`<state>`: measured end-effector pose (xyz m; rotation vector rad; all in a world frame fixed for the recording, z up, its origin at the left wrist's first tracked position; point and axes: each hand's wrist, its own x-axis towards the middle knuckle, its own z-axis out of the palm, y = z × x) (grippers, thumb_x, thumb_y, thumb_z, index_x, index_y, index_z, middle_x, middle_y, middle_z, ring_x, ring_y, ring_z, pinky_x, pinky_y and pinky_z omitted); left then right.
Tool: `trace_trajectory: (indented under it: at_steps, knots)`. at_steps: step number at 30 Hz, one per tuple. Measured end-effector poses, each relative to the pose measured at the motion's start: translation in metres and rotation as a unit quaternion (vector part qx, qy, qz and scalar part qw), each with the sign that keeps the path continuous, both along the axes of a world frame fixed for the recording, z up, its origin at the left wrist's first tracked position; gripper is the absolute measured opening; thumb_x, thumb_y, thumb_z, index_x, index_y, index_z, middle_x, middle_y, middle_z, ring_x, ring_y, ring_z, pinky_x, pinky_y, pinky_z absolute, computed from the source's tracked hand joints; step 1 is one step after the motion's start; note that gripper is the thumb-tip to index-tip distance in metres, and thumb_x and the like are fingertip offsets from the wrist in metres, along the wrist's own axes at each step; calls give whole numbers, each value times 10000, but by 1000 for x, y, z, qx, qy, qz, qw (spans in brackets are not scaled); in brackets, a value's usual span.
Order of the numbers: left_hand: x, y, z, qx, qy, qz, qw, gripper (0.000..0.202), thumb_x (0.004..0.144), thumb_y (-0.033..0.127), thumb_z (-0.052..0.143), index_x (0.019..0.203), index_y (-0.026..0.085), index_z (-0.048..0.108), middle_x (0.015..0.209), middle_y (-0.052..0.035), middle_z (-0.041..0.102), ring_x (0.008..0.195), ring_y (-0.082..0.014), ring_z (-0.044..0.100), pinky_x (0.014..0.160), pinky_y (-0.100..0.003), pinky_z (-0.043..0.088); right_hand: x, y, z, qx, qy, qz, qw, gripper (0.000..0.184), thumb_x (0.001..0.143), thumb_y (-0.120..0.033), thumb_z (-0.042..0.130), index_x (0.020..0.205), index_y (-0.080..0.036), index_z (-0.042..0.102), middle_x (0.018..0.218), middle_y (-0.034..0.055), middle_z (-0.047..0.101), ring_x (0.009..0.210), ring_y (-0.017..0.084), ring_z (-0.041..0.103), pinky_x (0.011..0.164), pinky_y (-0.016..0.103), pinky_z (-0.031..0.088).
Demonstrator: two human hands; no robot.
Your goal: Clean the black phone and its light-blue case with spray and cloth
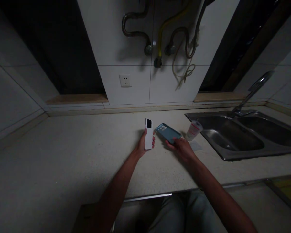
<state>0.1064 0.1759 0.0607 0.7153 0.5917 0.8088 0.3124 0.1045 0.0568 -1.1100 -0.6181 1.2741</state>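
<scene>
A white phone (pixel 148 137) stands nearly upright in my left hand (pixel 142 142), its dark camera block at the top and its back turned toward me. The fingers of that hand wrap round its sides. My right hand (pixel 181 147) grips a blue-green phone case (pixel 168 132) by its near right end. The case is tilted, its inner side up, with the camera holes at the far left end. It lies just right of the phone, apart from it. Behind my right hand stands a clear plastic cup (pixel 193 130) with red print.
The pale countertop (pixel 87 152) runs the whole width. At the right is a double steel sink (pixel 229 132) with a curved faucet (pixel 253 89). On the tiled wall are a socket (pixel 125 81), a yellow gas pipe (pixel 160 35) and hoses. A pale flat piece (pixel 196 146) lies by the cup.
</scene>
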Motion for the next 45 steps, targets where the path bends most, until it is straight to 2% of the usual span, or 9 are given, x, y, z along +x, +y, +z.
trace_trajectory:
  at_steps: [6,14,19,24,30,34,39,42,45]
  knots:
    - [3,0,-2,40,67,75,994,642,701,714,658,1023,165,574,712,35,528,515,-66,470,441,-181,350,3,-10,-7,-31,47,54,997,209,853,-188,710,1033,-112,636,1038,137,750,922,234,756,823,325,642]
    - [3,-1,3,150,158,152,964,541,739,650,614,1022,191,576,772,20,500,610,-97,459,488,-205,334,6,-15,-15,-84,33,108,990,178,902,-255,672,978,-114,596,981,171,755,857,261,769,755,369,650]
    - [3,-3,-2,229,257,184,921,455,812,617,582,1017,211,584,790,12,517,714,-138,484,639,-245,393,8,-19,-12,-103,-5,150,983,239,931,-354,622,965,-121,587,980,181,761,731,231,764,625,356,653]
    - [0,-5,3,232,336,228,884,392,816,548,637,1003,207,590,872,-21,590,828,-189,550,765,-286,417,10,-22,-6,-122,-35,160,979,247,925,-383,616,919,-140,574,904,155,770,587,186,726,504,304,625]
    - [1,-9,9,264,393,291,832,500,644,424,829,1035,231,584,1030,-72,626,1023,-265,576,874,-329,416,10,-23,-3,-122,-38,158,979,225,922,-364,620,914,-150,552,874,146,766,562,174,712,495,290,616]
    - [2,-10,5,273,399,285,828,570,564,409,881,1011,251,565,1029,-77,631,1054,-288,580,856,-336,427,8,-24,-6,-114,-45,129,984,210,917,-336,624,957,-160,516,860,121,753,556,169,700,512,319,627]
    - [2,-11,7,248,441,241,828,536,597,499,860,912,243,510,893,-60,631,909,-266,619,749,-318,432,5,-30,-8,-70,-57,73,993,341,852,-325,705,1045,-208,450,872,49,731,524,152,676,522,360,639]
    - [2,-13,10,234,459,209,831,560,609,561,839,891,240,477,882,-59,647,835,-244,626,686,-307,447,7,-34,-7,-75,-65,92,991,375,840,-342,717,1074,-197,464,873,58,733,497,143,665,496,332,629]
    - [2,-13,10,202,435,175,860,580,615,580,831,903,231,469,893,-65,658,818,-239,639,648,-299,458,10,-39,-4,-98,-86,137,982,457,839,-336,720,1182,-174,467,871,83,745,503,154,677,460,289,606]
